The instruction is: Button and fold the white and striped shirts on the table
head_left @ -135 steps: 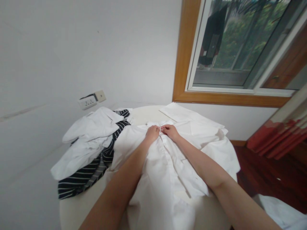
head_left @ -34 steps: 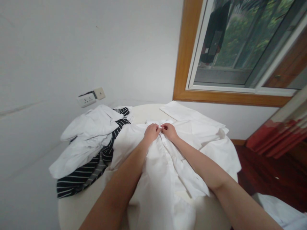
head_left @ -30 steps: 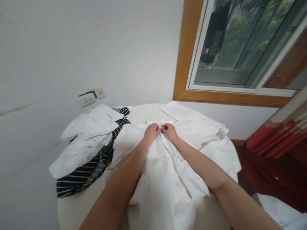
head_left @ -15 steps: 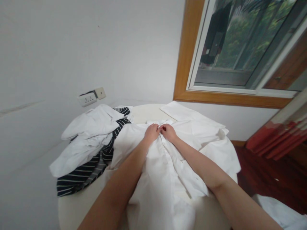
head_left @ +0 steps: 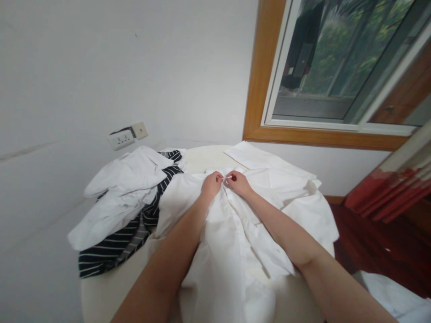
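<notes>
A white shirt (head_left: pixel 224 242) lies spread over a round cream table (head_left: pixel 111 296), its front hanging toward me and a sleeve stretched out at the far right. Near the collar, my left hand (head_left: pixel 212 183) is closed, pinching the shirt's front edge between thumb and fingers. My right hand (head_left: pixel 238 183) pinches the opposite edge just beside it, also closed. The fingertips of both hands nearly meet over the opening. Whether a button sits between them is too small to make out.
Left on the table is a heap of white cloth (head_left: pixel 131 179) over a black-striped garment (head_left: pixel 107 246). A wall socket (head_left: pixel 121 139) is behind it. A wood-framed window (head_left: pixel 254 89) stands at the back right, with a red and cream curtain (head_left: pixel 377 193) beside it. White cloth (head_left: pixel 393 296) shows at lower right.
Both hands stay at the shirt's opening. The right hand has shifted slightly right, and a little more white fabric shows between the fingertips. The view has tilted very slightly.
</notes>
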The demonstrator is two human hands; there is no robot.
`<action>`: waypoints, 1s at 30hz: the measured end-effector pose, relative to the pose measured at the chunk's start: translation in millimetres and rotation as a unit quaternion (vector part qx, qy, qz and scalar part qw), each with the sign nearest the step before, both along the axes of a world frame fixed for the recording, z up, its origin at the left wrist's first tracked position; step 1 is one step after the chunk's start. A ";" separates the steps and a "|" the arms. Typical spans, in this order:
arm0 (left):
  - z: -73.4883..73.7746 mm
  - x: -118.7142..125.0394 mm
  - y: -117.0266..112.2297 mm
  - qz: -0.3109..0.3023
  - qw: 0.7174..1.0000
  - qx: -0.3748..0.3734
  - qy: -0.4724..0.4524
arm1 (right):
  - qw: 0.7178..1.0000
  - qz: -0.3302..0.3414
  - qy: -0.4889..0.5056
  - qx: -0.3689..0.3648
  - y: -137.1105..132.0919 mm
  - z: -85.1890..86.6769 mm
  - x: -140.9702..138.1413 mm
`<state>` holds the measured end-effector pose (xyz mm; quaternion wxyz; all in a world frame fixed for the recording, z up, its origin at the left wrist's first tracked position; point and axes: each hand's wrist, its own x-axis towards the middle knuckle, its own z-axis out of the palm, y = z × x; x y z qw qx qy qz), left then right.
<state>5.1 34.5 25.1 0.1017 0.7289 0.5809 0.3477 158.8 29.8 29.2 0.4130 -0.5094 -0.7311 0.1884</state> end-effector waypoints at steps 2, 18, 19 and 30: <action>0.3 -0.3 -0.2 0.000 1.000 0.012 0.013 | 0.999 -0.011 0.032 -0.034 1.8 -2.7 1.6; 3.9 9.8 -5.0 0.022 0.992 0.034 0.116 | 0.982 -0.035 0.151 -0.109 13.2 -14.2 4.0; 4.1 10.4 -5.4 0.027 0.992 0.033 0.122 | 0.985 -0.041 0.131 -0.107 12.4 -12.7 3.6; 1.0 15.6 -6.0 0.056 0.982 0.030 0.177 | 0.994 -0.080 -0.067 -0.024 2.6 -3.6 -3.8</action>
